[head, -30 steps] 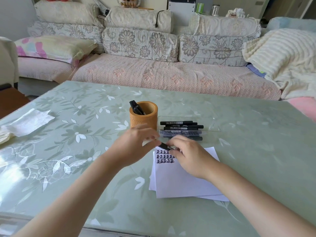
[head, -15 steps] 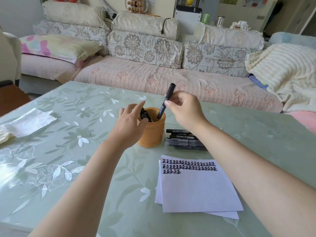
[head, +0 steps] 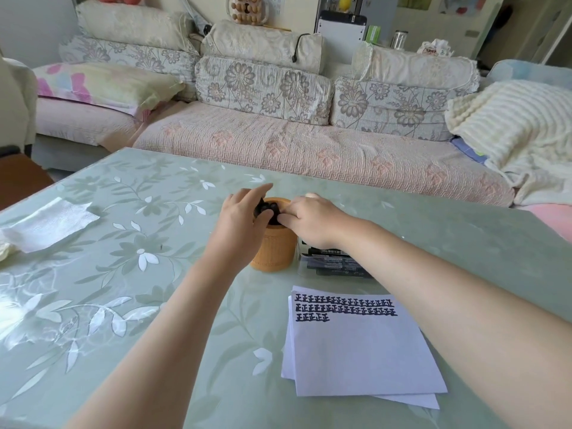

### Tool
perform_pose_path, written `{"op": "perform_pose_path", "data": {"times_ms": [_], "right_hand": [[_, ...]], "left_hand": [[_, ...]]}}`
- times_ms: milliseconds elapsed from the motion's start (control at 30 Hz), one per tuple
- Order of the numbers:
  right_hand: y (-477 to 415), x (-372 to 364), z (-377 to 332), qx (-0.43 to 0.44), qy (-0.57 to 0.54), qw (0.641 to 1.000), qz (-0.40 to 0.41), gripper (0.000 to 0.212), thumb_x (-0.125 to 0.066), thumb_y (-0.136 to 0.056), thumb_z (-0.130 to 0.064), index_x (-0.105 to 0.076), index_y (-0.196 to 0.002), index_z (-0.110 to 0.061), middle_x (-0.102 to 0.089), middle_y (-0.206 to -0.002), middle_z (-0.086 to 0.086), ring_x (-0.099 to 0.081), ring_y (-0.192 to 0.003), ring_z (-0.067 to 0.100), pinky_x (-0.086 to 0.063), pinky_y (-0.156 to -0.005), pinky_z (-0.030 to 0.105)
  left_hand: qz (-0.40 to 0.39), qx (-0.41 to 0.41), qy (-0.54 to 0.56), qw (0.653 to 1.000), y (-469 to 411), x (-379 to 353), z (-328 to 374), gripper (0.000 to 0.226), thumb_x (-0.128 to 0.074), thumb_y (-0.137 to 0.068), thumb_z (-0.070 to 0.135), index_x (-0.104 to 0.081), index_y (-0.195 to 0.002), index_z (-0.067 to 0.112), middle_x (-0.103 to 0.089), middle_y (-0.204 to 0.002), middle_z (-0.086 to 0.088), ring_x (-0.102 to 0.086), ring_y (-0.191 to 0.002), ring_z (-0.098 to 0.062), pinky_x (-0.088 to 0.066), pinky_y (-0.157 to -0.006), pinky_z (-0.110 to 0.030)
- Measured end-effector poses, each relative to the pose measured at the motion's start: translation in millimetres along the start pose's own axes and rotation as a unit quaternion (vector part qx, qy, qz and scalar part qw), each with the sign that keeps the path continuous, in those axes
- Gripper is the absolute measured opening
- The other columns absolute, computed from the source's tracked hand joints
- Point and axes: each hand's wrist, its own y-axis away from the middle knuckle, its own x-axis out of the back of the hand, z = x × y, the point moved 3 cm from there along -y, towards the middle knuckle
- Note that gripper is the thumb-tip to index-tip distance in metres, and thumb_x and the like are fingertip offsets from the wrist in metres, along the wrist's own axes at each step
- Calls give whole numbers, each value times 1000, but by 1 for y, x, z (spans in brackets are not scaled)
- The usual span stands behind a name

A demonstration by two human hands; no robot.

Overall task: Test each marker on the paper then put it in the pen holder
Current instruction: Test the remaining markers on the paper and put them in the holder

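Both grips — left hand, right hand — touch markers inside the pen holder.

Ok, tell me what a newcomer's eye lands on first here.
The left hand and right hand meet over the orange pen holder at the centre of the view, fingers at the black markers inside. Nearer, the white paper bears rows of black test marks.
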Motion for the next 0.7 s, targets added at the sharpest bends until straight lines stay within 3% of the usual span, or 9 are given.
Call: {"op": "perform_pose_path", "data": {"times_ms": [100, 167, 233, 333, 500, 567, 633, 700], "right_hand": [[6, 0, 8, 23, -55, 998, 10, 35, -36, -103, -35, -60, -128, -26, -47, -133, 1, -36, -131, 19, -28, -112, 37], [13, 6, 18, 18, -113, 991, 65, 35, -38, -102, -22, -57, -131, -24, -45, -131, 0, -43, -121, 14, -31, -107, 30], [21, 10, 34, -2, -95, 993, 77, 31, -43, -100, -15, -63, -120, -26, -52, -120, -4, -50, -105, 11, -39, -100, 29], [34, 6, 63, -54, -15, 998, 8, 23, -54, -96, -19, -72, -105, -29, -67, -113, -6, -60, -104, 14, -45, -94, 28], [51, -4, 81, -73, 20, 996, -56, 22, -59, -96, -33, -74, -110, -27, -70, -116, -7, -62, -108, 16, -47, -96, 32], [55, -8, 80, -78, 22, 994, -70, 24, -55, -98, -37, -74, -108, -26, -71, -113, -5, -61, -106, 18, -48, -94, 32], [54, -12, 82, -82, 19, 994, -72, 33, -50, -99, -41, -72, -85, -21, -69, -91, 0, -61, -89, 22, -48, -82, 35], [55, -17, 84, -83, 11, 995, -57, 45, -46, -99, -44, -55, -67, -14, -59, -71, 3, -57, -75, 25, -46, -73, 36]], "left_hand": [[1, -62, -57, 996, 2, -4, 4, 38, -54, -94, 17, -59, -129, 30, -55, -119, 2, -43, -103, -24, -38, -95, -34], [-11, -62, -85, 994, 3, -4, 4, 34, -55, -93, 19, -62, -124, 32, -54, -120, 2, -41, -105, -25, -39, -93, -35], [-28, -39, -89, 995, 4, -3, 4, 33, -55, -93, 24, -60, -124, 33, -52, -122, 4, -39, -109, -24, -40, -93, -36], [-51, -21, -101, 993, 6, -2, 5, 38, -55, -92, 29, -55, -130, 34, -47, -131, 5, -35, -116, -23, -40, -96, -38], [-42, -24, -106, 993, 11, 4, 6, 53, -59, -89, 29, -45, -139, 28, -36, -142, 2, -35, -122, -23, -41, -99, -42], [6, -49, -101, 994, 14, 10, 12, 46, -61, -87, 25, -51, -131, 25, -41, -133, 1, -40, -115, -22, -42, -94, -39], [41, -86, -80, 992, 22, 15, 24, 32, -59, -87, 21, -58, -118, 23, -47, -116, 1, -46, -105, -20, -43, -85, -32], [16, -109, -60, 992, 33, 12, 34, 18, -58, -88, 20, -60, -106, 24, -51, -105, 7, -51, -96, -17, -44, -74, -29]]}}
